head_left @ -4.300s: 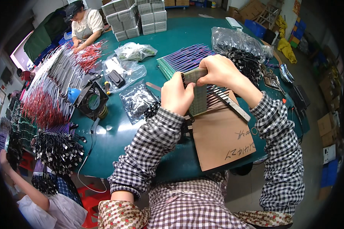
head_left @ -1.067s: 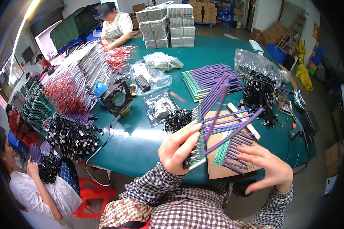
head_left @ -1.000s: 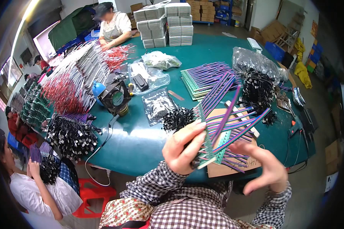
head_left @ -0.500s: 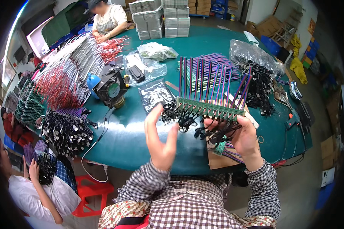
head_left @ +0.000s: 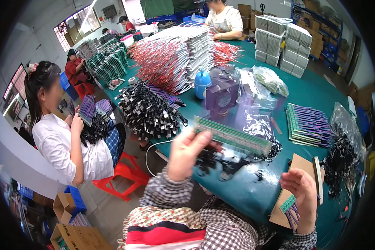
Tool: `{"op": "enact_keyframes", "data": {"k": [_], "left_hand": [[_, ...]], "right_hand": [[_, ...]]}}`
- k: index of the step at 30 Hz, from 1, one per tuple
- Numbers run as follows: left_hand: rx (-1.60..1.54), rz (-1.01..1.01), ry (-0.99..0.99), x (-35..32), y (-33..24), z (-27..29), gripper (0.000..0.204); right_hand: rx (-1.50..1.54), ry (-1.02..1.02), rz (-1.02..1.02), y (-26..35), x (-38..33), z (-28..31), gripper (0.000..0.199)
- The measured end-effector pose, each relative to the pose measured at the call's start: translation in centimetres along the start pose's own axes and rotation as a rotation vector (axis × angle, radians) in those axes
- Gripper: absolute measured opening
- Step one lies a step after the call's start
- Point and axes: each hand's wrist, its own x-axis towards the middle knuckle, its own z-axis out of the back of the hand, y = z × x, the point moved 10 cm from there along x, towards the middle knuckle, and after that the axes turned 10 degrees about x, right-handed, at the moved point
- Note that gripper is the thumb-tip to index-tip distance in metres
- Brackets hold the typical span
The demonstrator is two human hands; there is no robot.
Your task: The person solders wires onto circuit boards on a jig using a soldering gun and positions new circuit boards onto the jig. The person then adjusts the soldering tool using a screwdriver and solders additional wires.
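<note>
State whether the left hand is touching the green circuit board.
Touching. The head view shows the left hand gripping the green circuit board near its left end, thumb across its face.

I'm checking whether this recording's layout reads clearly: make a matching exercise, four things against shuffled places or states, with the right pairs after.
Things
1. long green circuit-board strip
2. blue rounded bottle
3. flat brown cardboard sheet
4. pale rectangular panels

Places or states
A. partly hidden behind the right hand
B. stacked near the green table's far edge
C. gripped by the left hand
D. beside the red-and-white wire pile

Pairs: 1-C, 2-D, 3-A, 4-B
</note>
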Motion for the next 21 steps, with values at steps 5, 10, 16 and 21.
{"op": "enact_keyframes", "data": {"k": [5,10,16,21], "left_hand": [[0.235,-0.225,-0.338,0.6,-7.3,11.5,0.020],[0.387,-0.285,-0.355,7.7,-10.6,23.4,0.016],[1.499,0.205,-0.562,16.4,-5.9,34.0,0.055],[1.478,-0.104,-0.777,13.9,-8.4,31.0,0.041]], "right_hand": [[-0.110,-0.013,-0.154,0.1,0.5,0.5,0.038],[-0.131,0.022,-0.244,-0.6,1.8,0.1,0.032],[-0.173,0.041,-0.322,-3.2,3.8,1.2,0.033],[-0.274,0.012,-0.365,-2.7,1.7,0.8,0.023]]}}
